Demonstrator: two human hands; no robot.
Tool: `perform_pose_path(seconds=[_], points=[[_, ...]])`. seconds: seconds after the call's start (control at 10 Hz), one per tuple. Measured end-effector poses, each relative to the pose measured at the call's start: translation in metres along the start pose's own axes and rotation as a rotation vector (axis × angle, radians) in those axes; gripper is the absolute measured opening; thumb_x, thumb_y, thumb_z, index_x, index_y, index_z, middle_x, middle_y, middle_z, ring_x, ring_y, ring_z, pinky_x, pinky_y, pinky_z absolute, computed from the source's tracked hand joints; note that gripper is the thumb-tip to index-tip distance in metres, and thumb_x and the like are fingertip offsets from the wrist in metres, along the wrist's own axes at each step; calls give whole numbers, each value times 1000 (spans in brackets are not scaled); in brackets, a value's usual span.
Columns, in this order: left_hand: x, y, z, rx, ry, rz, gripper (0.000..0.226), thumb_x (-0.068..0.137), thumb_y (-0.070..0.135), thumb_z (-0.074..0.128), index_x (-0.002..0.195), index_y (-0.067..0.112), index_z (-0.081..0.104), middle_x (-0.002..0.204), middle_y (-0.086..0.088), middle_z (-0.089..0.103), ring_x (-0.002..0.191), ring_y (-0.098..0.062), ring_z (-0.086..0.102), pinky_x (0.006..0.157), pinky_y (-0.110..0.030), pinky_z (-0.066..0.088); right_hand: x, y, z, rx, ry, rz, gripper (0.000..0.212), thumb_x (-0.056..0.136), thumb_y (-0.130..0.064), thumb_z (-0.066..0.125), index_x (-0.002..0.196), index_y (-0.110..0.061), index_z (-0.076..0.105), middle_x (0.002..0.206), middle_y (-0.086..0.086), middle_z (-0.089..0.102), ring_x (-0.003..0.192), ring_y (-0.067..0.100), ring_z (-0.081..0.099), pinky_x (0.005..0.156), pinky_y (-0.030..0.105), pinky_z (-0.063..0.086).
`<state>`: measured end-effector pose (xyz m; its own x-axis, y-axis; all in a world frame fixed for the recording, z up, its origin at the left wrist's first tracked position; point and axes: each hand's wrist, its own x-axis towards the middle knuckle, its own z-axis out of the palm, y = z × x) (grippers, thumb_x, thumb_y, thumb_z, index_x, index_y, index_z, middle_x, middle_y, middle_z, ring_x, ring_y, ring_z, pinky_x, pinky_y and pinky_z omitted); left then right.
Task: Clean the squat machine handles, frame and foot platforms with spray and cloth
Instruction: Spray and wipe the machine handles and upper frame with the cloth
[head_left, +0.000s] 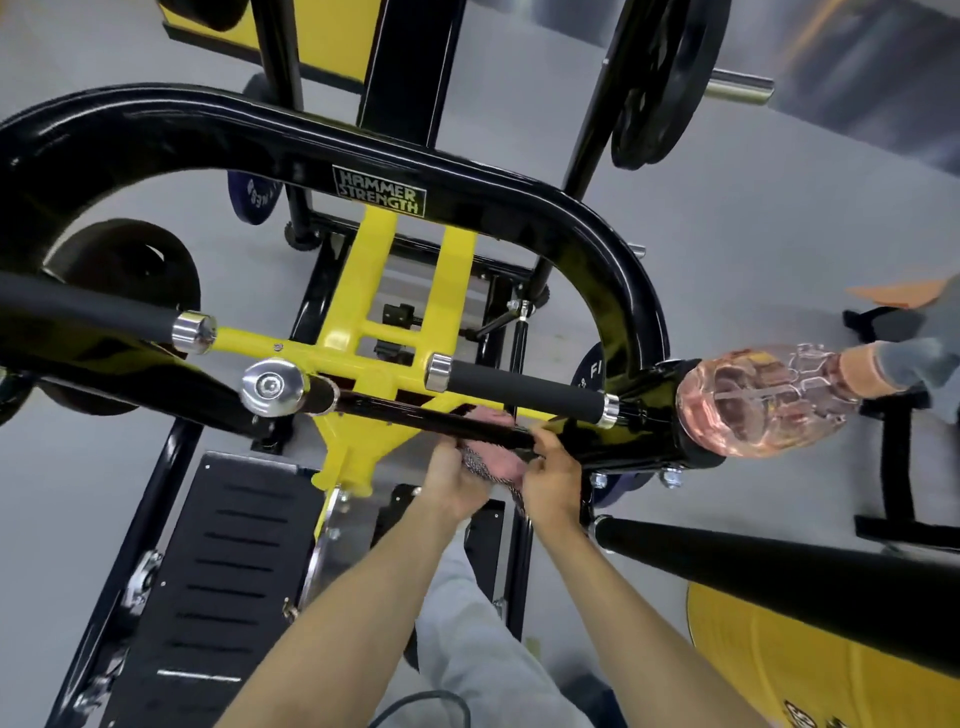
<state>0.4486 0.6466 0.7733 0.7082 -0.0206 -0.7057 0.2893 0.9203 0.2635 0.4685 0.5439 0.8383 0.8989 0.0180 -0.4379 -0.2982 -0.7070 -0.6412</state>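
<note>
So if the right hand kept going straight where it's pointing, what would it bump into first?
Probably the thin glossy black bar: the right hand, pinching the speckled grey cloth, points up at it from just below. Depth is hard to judge.

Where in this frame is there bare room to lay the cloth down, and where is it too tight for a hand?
Free: the slotted foot platform left of the left hand; grey floor beyond the curved black frame, above the spray bottle. Crowded: around the cloth, between foam handle and yellow crossmembers.
</note>
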Motion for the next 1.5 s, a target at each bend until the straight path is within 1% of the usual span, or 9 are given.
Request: perform_pose_path(seconds=[0.2, 0.4, 0.5, 0.7, 1.0, 1.2, 1.3, 1.4, 1.5], points=[[16, -29, 5, 72, -15, -128, 34, 97, 30, 41, 113, 9, 64, 110, -14, 67, 105, -25, 63, 97, -35, 45, 7, -1, 4, 91, 24, -33, 40, 87, 3, 53, 112, -26, 64, 99, 0, 67, 88, 4, 62, 82, 18, 52], [40, -31, 3, 252, -55, -89, 26, 97, 11, 44, 90, 10, 69, 86, -9, 72, 77, -19, 68, 62, -26, 53, 14, 3, 3, 256, 57, 43, 47, 91, 14, 34, 117, -16, 58, 108, 5, 55, 89, 4, 62, 76, 20, 55], [48, -37, -7, 386, 75, -103, 26, 98, 18, 45, 89, 13, 69, 81, -7, 71, 66, -18, 67, 46, -21, 46, 17, 9, 5, 226, 59, 30, 42, 90, 14, 42, 122, -9, 57, 107, 9, 58, 81, -6, 63, 59, 5, 47], [81, -37, -21, 1219, 166, -355, 12, 91, 10, 58, 79, 12, 61, 88, -4, 64, 59, -11, 49, 55, -20, 45, 21, 19, 12, 94, 71, 4, 49, 88, 14, 35, 125, -8, 57, 119, 5, 54, 104, 10, 49, 74, -7, 30], [78, -43, 2, 391, 388, -225, 27, 90, 16, 44, 68, 2, 51, 56, -14, 53, 45, -23, 52, 65, -35, 48, 25, 24, 2, 186, 57, 9, 25, 100, -8, 39, 113, -22, 55, 103, -3, 56, 98, 8, 54, 76, 3, 35], [96, -75, -16, -222, 362, -230, 55, 81, 25, 51, 129, 1, 55, 123, -21, 61, 114, -38, 59, 98, -47, 47, 14, 28, 10, 144, 93, -26, 33, 102, -31, 34, 126, -20, 55, 123, -7, 49, 113, 5, 45, 97, 17, 31], [55, -59, 2, -274, 306, -257, 43, 94, 25, 36, 118, -3, 57, 120, -21, 59, 115, -36, 56, 97, -43, 46, 9, 27, 10, 49, 131, -66, 34, 102, -31, 35, 123, -19, 59, 124, -5, 51, 114, 6, 45, 101, 20, 33], [19, -48, 17, -293, 278, -274, 43, 100, 23, 29, 75, 2, 57, 88, -21, 63, 89, -32, 58, 78, -42, 47, -1, 27, 10, -71, 107, -119, 39, 102, -32, 33, 133, -17, 52, 136, -3, 46, 122, 4, 37, 106, 19, 26], [-7, -35, 26, -275, 203, -310, 47, 95, 17, 34, 65, -2, 65, 71, -19, 66, 83, -31, 57, 73, -37, 46, -18, 21, 13, -195, 98, -211, 50, 102, -38, 27, 144, -13, 41, 153, 2, 31, 141, 15, 26, 118, 37, 19]])
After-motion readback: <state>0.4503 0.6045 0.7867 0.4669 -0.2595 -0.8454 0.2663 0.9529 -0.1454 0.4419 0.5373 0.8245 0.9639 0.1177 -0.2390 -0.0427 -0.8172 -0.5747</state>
